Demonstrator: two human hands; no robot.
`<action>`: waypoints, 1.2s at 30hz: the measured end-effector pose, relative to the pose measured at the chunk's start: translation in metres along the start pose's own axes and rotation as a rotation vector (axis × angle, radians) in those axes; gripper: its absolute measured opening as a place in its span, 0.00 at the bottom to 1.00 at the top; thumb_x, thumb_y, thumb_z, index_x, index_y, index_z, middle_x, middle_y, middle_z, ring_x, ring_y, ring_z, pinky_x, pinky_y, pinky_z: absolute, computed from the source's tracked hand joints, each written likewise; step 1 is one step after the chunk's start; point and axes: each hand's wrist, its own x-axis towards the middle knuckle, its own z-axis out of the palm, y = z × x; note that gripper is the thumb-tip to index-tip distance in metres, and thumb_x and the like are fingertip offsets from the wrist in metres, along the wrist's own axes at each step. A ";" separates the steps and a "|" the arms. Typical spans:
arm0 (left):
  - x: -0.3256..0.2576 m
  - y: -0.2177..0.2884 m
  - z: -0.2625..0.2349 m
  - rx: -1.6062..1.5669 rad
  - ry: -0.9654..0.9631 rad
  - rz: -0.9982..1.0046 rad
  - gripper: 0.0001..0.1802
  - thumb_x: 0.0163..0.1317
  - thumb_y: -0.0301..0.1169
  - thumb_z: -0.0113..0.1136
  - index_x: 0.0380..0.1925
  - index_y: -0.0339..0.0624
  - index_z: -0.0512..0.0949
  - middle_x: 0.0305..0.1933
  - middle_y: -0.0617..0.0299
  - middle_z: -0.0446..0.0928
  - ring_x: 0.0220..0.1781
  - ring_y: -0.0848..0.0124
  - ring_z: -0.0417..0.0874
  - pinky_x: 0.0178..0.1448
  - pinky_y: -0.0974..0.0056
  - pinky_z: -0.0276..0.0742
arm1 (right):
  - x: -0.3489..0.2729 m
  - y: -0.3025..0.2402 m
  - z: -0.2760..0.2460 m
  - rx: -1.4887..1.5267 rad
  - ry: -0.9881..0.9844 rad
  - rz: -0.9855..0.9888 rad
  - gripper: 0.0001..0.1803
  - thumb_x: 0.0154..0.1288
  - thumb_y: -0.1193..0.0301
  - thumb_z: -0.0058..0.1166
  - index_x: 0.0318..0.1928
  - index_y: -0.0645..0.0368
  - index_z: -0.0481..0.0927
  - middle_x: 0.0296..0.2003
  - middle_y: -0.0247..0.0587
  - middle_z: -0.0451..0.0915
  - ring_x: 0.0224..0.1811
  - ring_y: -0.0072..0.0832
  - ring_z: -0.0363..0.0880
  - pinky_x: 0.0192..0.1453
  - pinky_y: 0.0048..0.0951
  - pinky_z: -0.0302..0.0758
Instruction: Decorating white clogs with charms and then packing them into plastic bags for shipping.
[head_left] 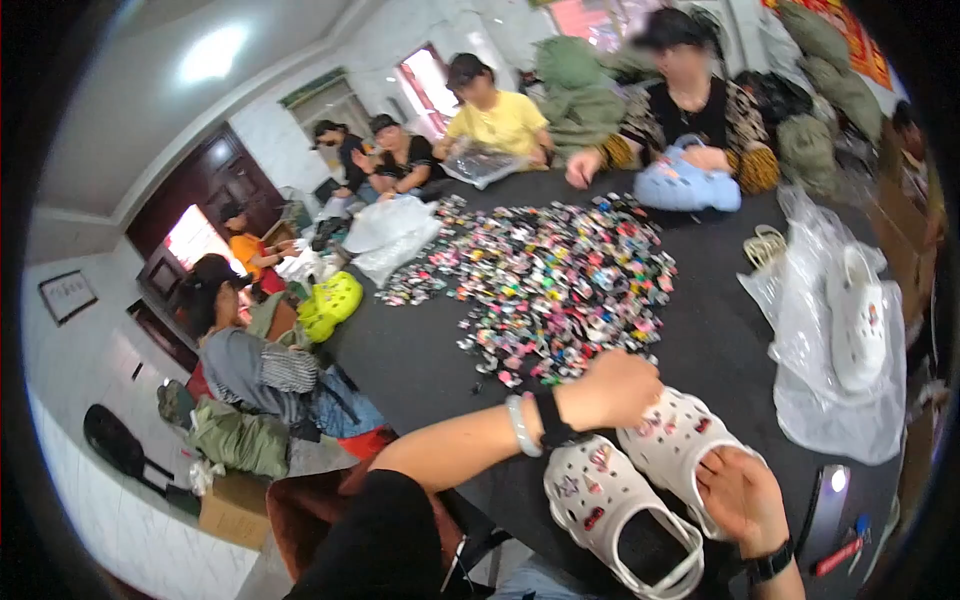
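Two cream clogs with holes and small charms lie side by side in front of me, the left clog (573,488) with its heel strap toward me. My right hand (745,495) reaches into the foot opening of the right clog (680,440), its fingers gripping the side. Over the toe of that clog, my left hand (612,388) is closed with its fingers bent down; whatever it pinches is hidden. Just beyond it spreads a wide heap of small colourful shoe charms (560,280).
A white clog (857,320) rests on clear plastic bags (810,380) at the right. Near it lie a dark phone-like slab (826,505) and a red-handled tool (838,556). Across the black table (710,330), a person holds a light blue clog (690,183). A lime clog (332,305) is at the left edge.
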 end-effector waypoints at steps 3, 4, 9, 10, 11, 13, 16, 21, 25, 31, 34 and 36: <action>-0.005 -0.010 0.020 -0.274 0.016 0.002 0.12 0.59 0.35 0.57 0.40 0.48 0.84 0.36 0.57 0.80 0.37 0.59 0.82 0.40 0.60 0.78 | 0.002 0.018 0.008 0.155 0.027 0.002 0.13 0.64 0.69 0.49 0.46 0.61 0.76 0.56 0.49 0.74 0.60 0.42 0.69 0.68 0.39 0.61; -0.002 -0.011 0.023 -0.387 0.019 -0.004 0.12 0.59 0.35 0.60 0.42 0.47 0.84 0.36 0.57 0.81 0.37 0.63 0.82 0.40 0.62 0.77 | 0.002 0.012 0.005 0.146 0.016 0.011 0.13 0.64 0.69 0.48 0.46 0.61 0.76 0.56 0.49 0.73 0.60 0.41 0.68 0.67 0.39 0.61; 0.009 -0.011 0.029 -0.753 0.058 -0.130 0.15 0.53 0.34 0.69 0.41 0.42 0.85 0.39 0.60 0.82 0.34 0.73 0.79 0.40 0.68 0.75 | -0.002 -0.007 0.006 0.185 0.040 0.061 0.12 0.64 0.72 0.51 0.46 0.64 0.75 0.50 0.44 0.76 0.57 0.37 0.70 0.66 0.37 0.63; 0.011 -0.008 0.023 -0.740 0.010 -0.177 0.15 0.52 0.33 0.69 0.40 0.42 0.85 0.38 0.60 0.82 0.33 0.73 0.79 0.40 0.68 0.75 | -0.003 -0.006 0.001 0.186 0.014 0.055 0.13 0.65 0.72 0.51 0.47 0.64 0.75 0.51 0.44 0.75 0.58 0.36 0.69 0.67 0.37 0.63; 0.012 -0.005 0.018 -0.723 -0.038 -0.225 0.14 0.52 0.33 0.70 0.39 0.42 0.85 0.36 0.61 0.83 0.33 0.74 0.79 0.40 0.69 0.75 | -0.005 -0.007 0.002 0.189 0.026 0.048 0.13 0.65 0.72 0.51 0.47 0.64 0.75 0.51 0.44 0.75 0.58 0.36 0.69 0.67 0.37 0.63; 0.007 -0.006 0.024 -0.775 0.013 -0.162 0.11 0.52 0.31 0.69 0.36 0.42 0.86 0.36 0.61 0.83 0.35 0.72 0.80 0.42 0.67 0.75 | -0.004 -0.007 0.006 0.188 0.026 0.068 0.12 0.65 0.72 0.51 0.47 0.64 0.75 0.52 0.44 0.75 0.58 0.35 0.69 0.67 0.36 0.63; 0.004 -0.005 0.026 -0.612 0.194 0.082 0.08 0.53 0.28 0.66 0.35 0.43 0.86 0.38 0.60 0.83 0.43 0.63 0.82 0.46 0.60 0.75 | -0.004 -0.006 0.005 0.208 0.039 0.064 0.12 0.66 0.73 0.51 0.48 0.65 0.75 0.51 0.44 0.75 0.57 0.34 0.70 0.66 0.35 0.64; -0.004 -0.007 0.013 -0.370 0.120 0.212 0.09 0.57 0.26 0.62 0.39 0.43 0.84 0.41 0.59 0.81 0.43 0.60 0.81 0.49 0.59 0.75 | -0.003 -0.008 0.007 0.219 0.036 0.068 0.12 0.66 0.73 0.50 0.48 0.65 0.75 0.51 0.43 0.76 0.56 0.32 0.71 0.65 0.34 0.65; -0.006 0.002 0.005 -0.269 0.099 0.211 0.09 0.57 0.27 0.62 0.39 0.42 0.83 0.37 0.60 0.78 0.39 0.60 0.80 0.43 0.58 0.75 | -0.003 -0.008 0.005 0.208 0.052 0.083 0.12 0.67 0.74 0.50 0.48 0.66 0.75 0.51 0.43 0.76 0.56 0.32 0.71 0.66 0.34 0.65; -0.007 0.012 0.007 -0.185 0.032 0.198 0.10 0.59 0.30 0.60 0.40 0.41 0.81 0.32 0.60 0.74 0.35 0.61 0.79 0.37 0.58 0.75 | -0.003 -0.009 0.011 0.188 0.069 0.076 0.12 0.68 0.72 0.50 0.48 0.66 0.75 0.51 0.43 0.76 0.56 0.32 0.71 0.65 0.35 0.65; -0.007 0.017 0.006 -0.143 0.032 0.209 0.10 0.59 0.29 0.59 0.39 0.40 0.80 0.32 0.60 0.74 0.35 0.61 0.80 0.37 0.58 0.75 | -0.003 -0.008 0.008 0.188 0.064 0.079 0.11 0.68 0.72 0.50 0.47 0.65 0.75 0.51 0.43 0.75 0.56 0.32 0.71 0.65 0.35 0.65; -0.006 0.017 0.006 -0.130 0.041 0.226 0.09 0.58 0.28 0.59 0.38 0.39 0.80 0.32 0.60 0.75 0.35 0.61 0.80 0.37 0.58 0.75 | -0.003 -0.007 0.007 0.192 0.062 0.081 0.11 0.68 0.72 0.50 0.46 0.64 0.75 0.51 0.42 0.75 0.57 0.32 0.70 0.66 0.35 0.64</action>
